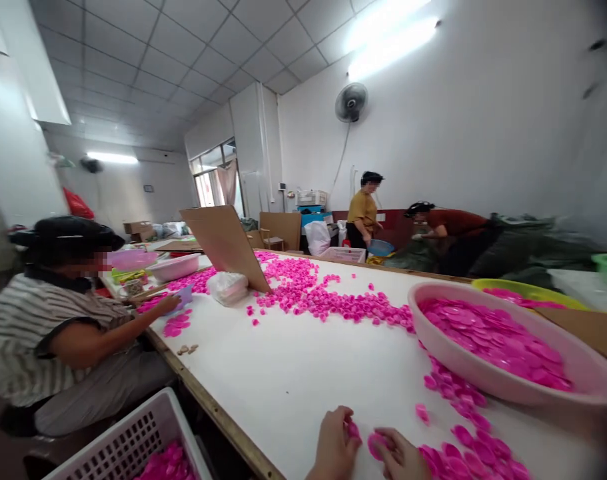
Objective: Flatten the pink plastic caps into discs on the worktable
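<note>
At the near edge of the white table, my left hand is closed on a small pink plastic cup-shaped piece. Just to its right, my right hand pinches a round pink plastic disc. A narrow gap separates the two pieces. One loose pink piece lies beyond my right hand. Beside that hand spreads a pile of pink discs. The large pale pink basin on the right is heaped with flat pink discs.
Many small pink pieces spread across the table's far side, by a leaning cardboard sheet and a plastic bag. A white crate stands below the left edge. A co-worker sits left; two people are at the back.
</note>
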The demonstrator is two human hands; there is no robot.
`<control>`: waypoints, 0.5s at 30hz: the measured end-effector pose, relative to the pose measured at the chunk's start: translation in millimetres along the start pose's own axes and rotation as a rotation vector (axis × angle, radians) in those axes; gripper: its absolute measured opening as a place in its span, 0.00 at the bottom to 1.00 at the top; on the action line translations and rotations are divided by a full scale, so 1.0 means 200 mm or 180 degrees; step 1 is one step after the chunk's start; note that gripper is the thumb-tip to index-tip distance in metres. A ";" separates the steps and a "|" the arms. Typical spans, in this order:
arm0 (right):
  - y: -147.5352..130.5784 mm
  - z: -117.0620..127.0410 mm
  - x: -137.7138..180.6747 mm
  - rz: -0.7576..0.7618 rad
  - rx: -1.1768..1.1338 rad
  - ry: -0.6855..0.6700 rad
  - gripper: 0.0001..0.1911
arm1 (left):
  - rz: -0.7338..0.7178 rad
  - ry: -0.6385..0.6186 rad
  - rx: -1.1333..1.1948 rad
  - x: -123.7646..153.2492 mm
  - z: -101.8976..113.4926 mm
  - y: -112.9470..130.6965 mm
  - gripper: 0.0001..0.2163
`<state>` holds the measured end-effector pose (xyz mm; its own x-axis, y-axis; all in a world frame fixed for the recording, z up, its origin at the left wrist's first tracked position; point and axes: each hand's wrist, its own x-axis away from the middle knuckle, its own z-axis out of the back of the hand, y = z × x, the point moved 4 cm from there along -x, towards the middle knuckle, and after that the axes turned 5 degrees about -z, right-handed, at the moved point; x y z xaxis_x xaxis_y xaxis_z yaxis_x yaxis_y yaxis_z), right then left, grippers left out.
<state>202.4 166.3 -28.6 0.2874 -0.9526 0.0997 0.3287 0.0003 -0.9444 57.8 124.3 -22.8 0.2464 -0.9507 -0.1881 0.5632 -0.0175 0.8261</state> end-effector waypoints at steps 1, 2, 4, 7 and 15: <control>-0.03 -0.02 -0.03 -0.0038 -0.0019 0.0020 0.17 | -0.0012 -0.0054 -0.0011 0.01 0.00 0.01 0.19; -0.07 -0.04 -0.05 0.0018 -0.0002 0.0040 0.15 | -0.0022 -0.0111 0.0008 0.01 0.00 0.03 0.19; -0.11 -0.09 -0.10 -0.0130 0.0130 -0.0017 0.09 | -0.0079 -0.0225 0.0135 0.01 0.00 0.04 0.20; -0.11 -0.15 -0.15 -0.0608 0.0191 -0.0299 0.04 | -0.0211 -0.0330 0.0421 -0.01 0.01 0.04 0.19; -0.14 -0.19 -0.19 -0.1292 0.0433 -0.0818 0.07 | -0.0155 -0.0297 0.0689 -0.04 0.01 0.00 0.20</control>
<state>147.9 191.5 -18.3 0.3186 -0.7783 0.5410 0.5696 -0.2990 -0.7656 54.8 132.0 -20.7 0.1435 -0.9715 -0.1887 0.3879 -0.1202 0.9138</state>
